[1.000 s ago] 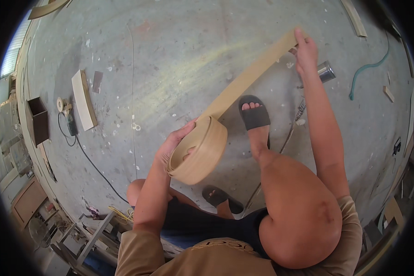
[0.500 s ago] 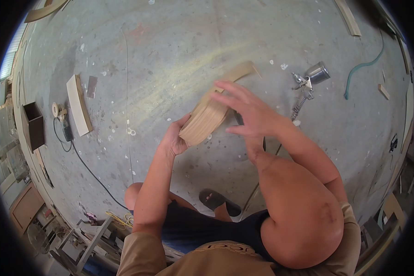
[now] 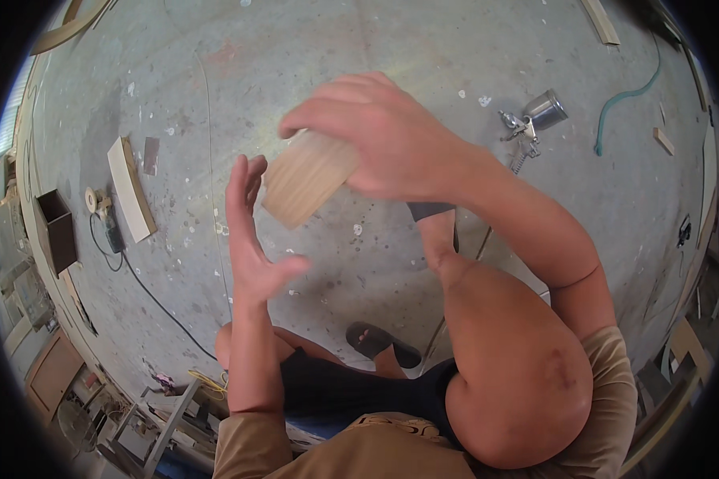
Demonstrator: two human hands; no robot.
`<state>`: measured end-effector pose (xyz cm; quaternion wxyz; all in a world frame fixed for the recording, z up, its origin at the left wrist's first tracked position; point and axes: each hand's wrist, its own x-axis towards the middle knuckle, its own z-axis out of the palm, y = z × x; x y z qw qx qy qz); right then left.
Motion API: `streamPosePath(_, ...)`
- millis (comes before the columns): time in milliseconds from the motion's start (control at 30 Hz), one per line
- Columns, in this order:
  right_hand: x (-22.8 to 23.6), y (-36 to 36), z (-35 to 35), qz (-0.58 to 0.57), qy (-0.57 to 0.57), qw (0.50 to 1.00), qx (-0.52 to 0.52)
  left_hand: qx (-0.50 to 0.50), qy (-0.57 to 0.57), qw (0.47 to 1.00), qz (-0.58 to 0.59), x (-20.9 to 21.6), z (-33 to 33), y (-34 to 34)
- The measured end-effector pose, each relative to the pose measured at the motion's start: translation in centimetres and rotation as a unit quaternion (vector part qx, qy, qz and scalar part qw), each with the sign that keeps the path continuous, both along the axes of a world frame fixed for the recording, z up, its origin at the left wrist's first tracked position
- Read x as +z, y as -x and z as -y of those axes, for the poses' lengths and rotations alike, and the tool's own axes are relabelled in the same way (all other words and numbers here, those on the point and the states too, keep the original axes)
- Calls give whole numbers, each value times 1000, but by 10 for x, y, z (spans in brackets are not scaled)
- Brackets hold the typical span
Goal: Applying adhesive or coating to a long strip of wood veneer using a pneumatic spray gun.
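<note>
Head view: right hand (image 3: 391, 140) gripped the tan coiled wood-veneer strip (image 3: 305, 177); left hand (image 3: 252, 239) was open beside it. Coil could spring loose if that single grip slackened.

From my remote station, I log one package-type item in the head view: an open box (image 3: 56, 227). It stands on the floor well to the left of the veneer roll (image 3: 307, 177) and somewhat lower in the picture, close to the left rim. The shape is rectangular and taller than it is wide, with the open mouth turned up and toward the veneer roll. Outer walls and interior are both dark brown. I cannot tell whether it is cardboard or wood. At this size I can make out no label on its faces. No sign or screen is in view.
</note>
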<state>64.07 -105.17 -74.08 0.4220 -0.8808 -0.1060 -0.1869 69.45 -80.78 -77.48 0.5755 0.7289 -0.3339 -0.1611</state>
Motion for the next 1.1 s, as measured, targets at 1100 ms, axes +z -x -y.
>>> streamPosePath(1100, -159, 25, -51, -166, 316, 932, 60, 204, 220, 947, -117, 34, -27, -18)
